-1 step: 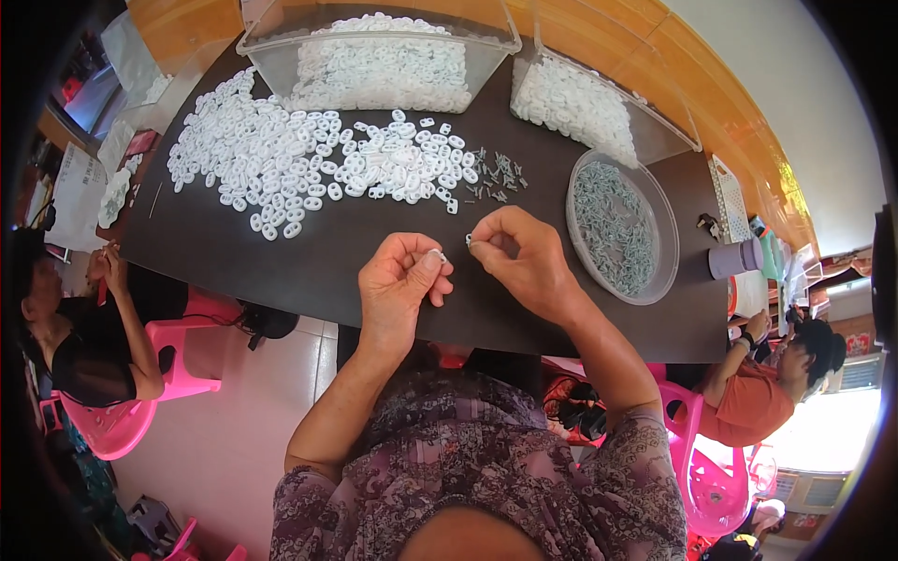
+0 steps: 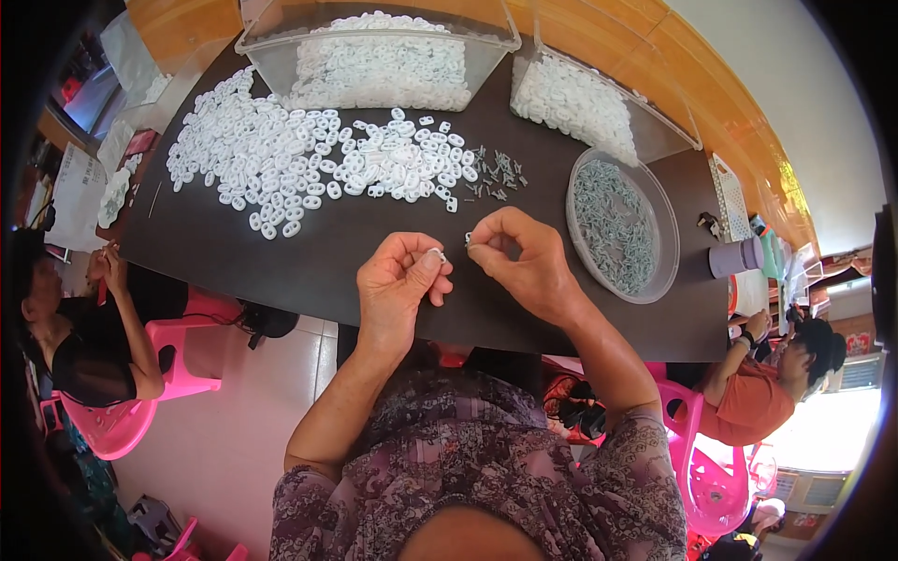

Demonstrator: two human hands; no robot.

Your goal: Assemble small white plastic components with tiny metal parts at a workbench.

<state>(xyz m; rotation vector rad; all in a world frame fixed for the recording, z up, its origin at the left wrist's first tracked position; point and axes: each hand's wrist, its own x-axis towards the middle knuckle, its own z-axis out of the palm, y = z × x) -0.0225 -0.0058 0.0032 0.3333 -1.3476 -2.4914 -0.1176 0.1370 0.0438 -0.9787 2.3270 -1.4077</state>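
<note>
Almost nothing has changed from the picture just before: both hands hold the same pose, so the small parts in them stay apart and the work sits at the same point. Taking the round plastic tub [image 2: 668, 251] as landmark, the right hand [image 2: 524, 260] is nearest, just to its left, thumb and forefinger closed on a tiny part [image 2: 469, 239] too small to make out fully. Farther left of the tub, the left hand [image 2: 397, 285] pinches a small white piece [image 2: 438, 254] between thumb and curled fingers; its outline is mostly covered. The hands are near each other but not touching, over the smooth, matt dark table [image 2: 281, 271]. The tub is clear, low-walled and filled with thin grey metal screws [image 2: 613, 224], dull and tangled every way. Just left of it lie some loose screws [image 2: 499, 174], and beyond them a heap of white pieces [image 2: 402, 164], rounded oblongs, many showing two holes, hard and plastic-looking. The larger white spread [image 2: 257, 140] lies farthest left of the tub. Behind the tub stands a clear bin [image 2: 673, 129] of white pieces; behind and well to its left, a wider see-through box [image 2: 267, 65] holds more.
</note>
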